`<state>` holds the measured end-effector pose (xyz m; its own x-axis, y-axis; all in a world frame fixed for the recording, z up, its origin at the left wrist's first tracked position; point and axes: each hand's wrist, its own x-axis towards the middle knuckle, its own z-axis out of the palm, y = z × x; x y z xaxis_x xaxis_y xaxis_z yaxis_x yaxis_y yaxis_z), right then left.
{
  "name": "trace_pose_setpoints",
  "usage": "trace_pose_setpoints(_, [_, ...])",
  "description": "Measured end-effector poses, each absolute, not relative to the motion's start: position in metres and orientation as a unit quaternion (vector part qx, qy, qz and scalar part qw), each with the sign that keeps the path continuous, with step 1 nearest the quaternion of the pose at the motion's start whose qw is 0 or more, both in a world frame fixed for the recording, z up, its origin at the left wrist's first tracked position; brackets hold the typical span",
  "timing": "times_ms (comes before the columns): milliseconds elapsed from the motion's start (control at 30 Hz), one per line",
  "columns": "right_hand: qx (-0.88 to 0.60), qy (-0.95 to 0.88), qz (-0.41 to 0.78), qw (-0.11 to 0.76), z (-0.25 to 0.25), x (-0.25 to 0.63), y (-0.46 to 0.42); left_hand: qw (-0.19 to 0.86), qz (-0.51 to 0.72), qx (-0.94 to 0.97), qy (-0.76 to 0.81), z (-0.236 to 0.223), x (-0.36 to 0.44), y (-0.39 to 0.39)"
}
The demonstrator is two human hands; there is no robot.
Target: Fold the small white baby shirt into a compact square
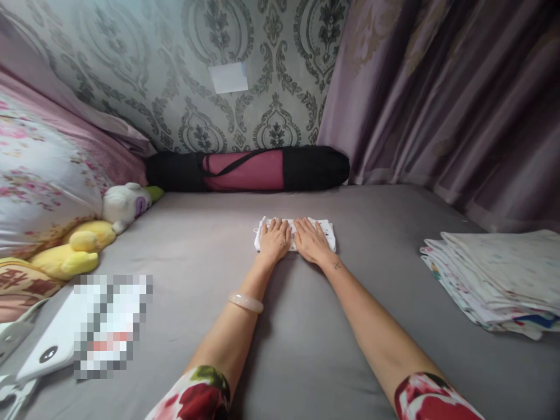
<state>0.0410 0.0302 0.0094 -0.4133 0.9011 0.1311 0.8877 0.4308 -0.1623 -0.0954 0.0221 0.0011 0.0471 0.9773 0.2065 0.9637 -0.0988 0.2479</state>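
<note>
A small white folded cloth (330,234) with dark specks lies flat on the grey bed sheet (289,326). Both of my hands press on it from above, side by side. My left hand (275,238) covers its left part, fingers stretched out and pointing away from me. On the right part rests my right hand (311,238), its fingers also straight and flat. Much of the cloth is hidden beneath the palms. A pale bangle (245,303) circles my left forearm.
A stack of folded cloths (499,280) lies at the right. Along the wall stretches a black and dark-pink long bag (245,170). Plush toys (65,256) and a floral pillow (44,181) line the left side, near a white phone-like object (61,332). Purple curtains (420,87) hang at right.
</note>
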Motion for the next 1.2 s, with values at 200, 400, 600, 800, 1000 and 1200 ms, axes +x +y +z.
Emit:
trace_pose_setpoints(200, [-0.546, -0.832, 0.029, 0.1, 0.006, 0.05, 0.03, 0.016, 0.151, 0.722, 0.675, -0.002, -0.099, 0.022])
trace_pose_setpoints(400, [-0.551, -0.829, 0.026, 0.096, -0.002, 0.05, 0.03, 0.04, 0.13, 0.718, 0.683, -0.007, -0.102, 0.025])
trace_pose_setpoints(600, [-0.551, -0.828, 0.035, 0.093, 0.0, 0.051, 0.031, 0.059, 0.138, 0.719, 0.679, -0.003, -0.102, 0.026])
trace_pose_setpoints(800, [-0.555, -0.826, 0.044, 0.095, 0.002, 0.053, 0.032, 0.058, 0.13, 0.721, 0.678, 0.002, -0.102, 0.025])
trace_pose_setpoints(1000, [-0.572, -0.814, 0.015, 0.104, 0.004, 0.057, 0.036, 0.027, 0.144, 0.722, 0.676, 0.006, -0.105, 0.025])
trace_pose_setpoints(1200, [-0.603, -0.792, 0.005, 0.093, -0.006, 0.065, 0.042, 0.053, 0.113, 0.7, 0.703, -0.002, -0.117, 0.028])
